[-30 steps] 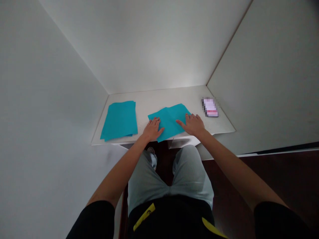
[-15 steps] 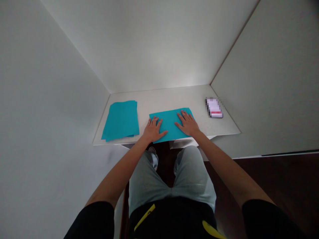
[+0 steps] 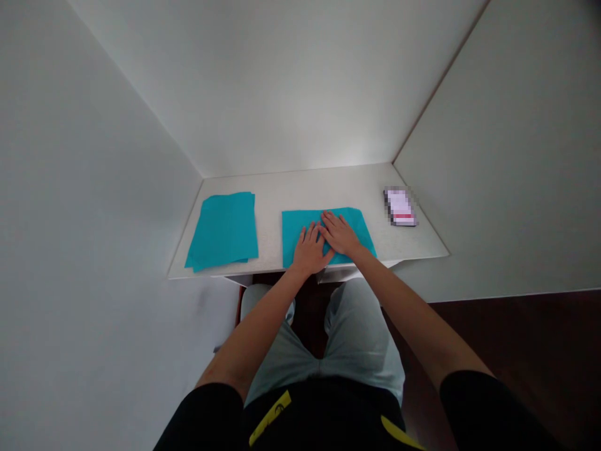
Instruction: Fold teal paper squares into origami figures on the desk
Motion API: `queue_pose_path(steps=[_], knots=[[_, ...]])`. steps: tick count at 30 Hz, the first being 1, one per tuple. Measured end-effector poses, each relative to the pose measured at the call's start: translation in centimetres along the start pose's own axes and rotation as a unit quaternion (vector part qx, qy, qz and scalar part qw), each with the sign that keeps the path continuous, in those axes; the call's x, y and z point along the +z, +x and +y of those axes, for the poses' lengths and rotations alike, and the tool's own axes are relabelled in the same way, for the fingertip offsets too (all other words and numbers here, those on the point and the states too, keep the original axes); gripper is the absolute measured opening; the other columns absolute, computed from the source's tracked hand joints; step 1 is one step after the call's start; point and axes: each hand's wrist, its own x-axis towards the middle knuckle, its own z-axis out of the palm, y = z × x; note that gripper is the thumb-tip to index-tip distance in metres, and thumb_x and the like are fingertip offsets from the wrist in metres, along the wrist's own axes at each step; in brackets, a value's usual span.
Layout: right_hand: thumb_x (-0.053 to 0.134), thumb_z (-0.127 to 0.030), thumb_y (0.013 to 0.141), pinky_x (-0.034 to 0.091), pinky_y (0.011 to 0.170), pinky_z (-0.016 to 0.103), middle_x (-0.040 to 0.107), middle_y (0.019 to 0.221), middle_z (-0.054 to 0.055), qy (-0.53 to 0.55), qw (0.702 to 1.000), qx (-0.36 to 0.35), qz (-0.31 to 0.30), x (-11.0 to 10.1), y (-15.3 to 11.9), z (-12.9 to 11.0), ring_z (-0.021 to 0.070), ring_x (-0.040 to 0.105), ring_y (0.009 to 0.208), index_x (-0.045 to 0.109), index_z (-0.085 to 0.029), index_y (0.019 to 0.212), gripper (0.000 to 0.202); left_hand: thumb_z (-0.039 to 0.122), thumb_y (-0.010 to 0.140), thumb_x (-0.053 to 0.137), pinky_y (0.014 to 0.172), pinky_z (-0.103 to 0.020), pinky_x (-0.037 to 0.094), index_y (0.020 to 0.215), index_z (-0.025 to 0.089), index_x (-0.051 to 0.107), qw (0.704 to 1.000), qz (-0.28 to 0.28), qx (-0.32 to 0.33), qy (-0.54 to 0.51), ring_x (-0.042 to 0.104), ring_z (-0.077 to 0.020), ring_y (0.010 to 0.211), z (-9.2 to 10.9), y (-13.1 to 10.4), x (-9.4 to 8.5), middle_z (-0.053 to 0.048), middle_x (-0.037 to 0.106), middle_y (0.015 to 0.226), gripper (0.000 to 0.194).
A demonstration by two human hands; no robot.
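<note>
A flat blue sheet [image 3: 291,235], of paper or thin cloth, lies at the front of the white desk. My left hand [image 3: 310,252] rests palm down on its middle, fingers stretched out. Close beside it, my right hand [image 3: 342,235] also lies flat on the sheet with its fingers extended, the two hands touching or nearly so. Neither hand grips anything. To the left sits a loose stack of similar blue sheets [image 3: 224,228], their edges slightly out of line.
A phone [image 3: 400,207] with a lit, blurred screen lies at the right of the white desk [image 3: 310,185]. White walls close in the desk at the back, left and right. My legs are below its front edge.
My hands have slid inward from the sheet's two sides to meet near its middle. The sheet has turned slightly and lies squarer to the desk. The stack and phone stay put.
</note>
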Motion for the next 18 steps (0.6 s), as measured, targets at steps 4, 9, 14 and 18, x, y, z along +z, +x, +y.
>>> queue_pose_path(steps=[4, 9, 14, 18], knots=[[0.019, -0.063, 0.111, 0.016, 0.139, 0.053, 0.027, 0.181, 0.016, -0.022, 0.999, 0.041, 0.017, -0.6, 0.0, 1.4, 0.0315, 0.024, 0.169, 0.031, -0.008, 0.174, 0.084, 0.074, 0.105, 0.042, 0.139, -0.051, 0.021, 0.17, 0.025, 0.044, 1.0, 0.0, -0.026, -0.011, 0.022, -0.0302, 0.17, -2.2, 0.0, -0.5, -0.009, 0.028, 0.182, 0.081], [0.026, -0.077, 0.106, 0.014, 0.139, 0.055, 0.017, 0.184, 0.018, -0.045, 0.995, 0.09, 0.023, -0.8, -0.4, 2.5, 0.0375, 0.018, 0.17, 0.027, -0.009, 0.175, 0.097, 0.071, 0.106, 0.041, 0.139, -0.05, 0.019, 0.174, 0.012, 0.033, 0.99, 0.001, -0.14, -0.011, 0.019, -0.0334, 0.171, -5.0, 1.3, -1.0, -0.018, 0.022, 0.183, 0.09], [0.031, -0.085, 0.102, 0.011, 0.137, 0.063, 0.007, 0.186, 0.015, -0.065, 0.99, 0.121, 0.03, -0.6, -0.5, 1.9, 0.0439, 0.012, 0.17, 0.023, -0.018, 0.177, 0.101, 0.066, 0.104, 0.045, 0.14, -0.052, 0.012, 0.169, -0.008, 0.028, 0.975, 0.01, -0.221, -0.005, 0.014, -0.0405, 0.171, -4.8, 3.2, -0.9, -0.032, 0.017, 0.18, 0.1], [0.036, -0.086, 0.101, 0.012, 0.136, 0.064, 0.008, 0.186, 0.014, -0.07, 0.989, 0.123, 0.034, -0.6, -0.6, 1.6, 0.0456, 0.013, 0.169, 0.026, -0.023, 0.177, 0.1, 0.051, 0.105, 0.044, 0.139, -0.056, 0.009, 0.166, -0.013, 0.028, 0.974, 0.024, -0.225, -0.001, 0.011, -0.0413, 0.171, -2.9, 4.8, -0.3, -0.034, 0.021, 0.178, 0.09]])
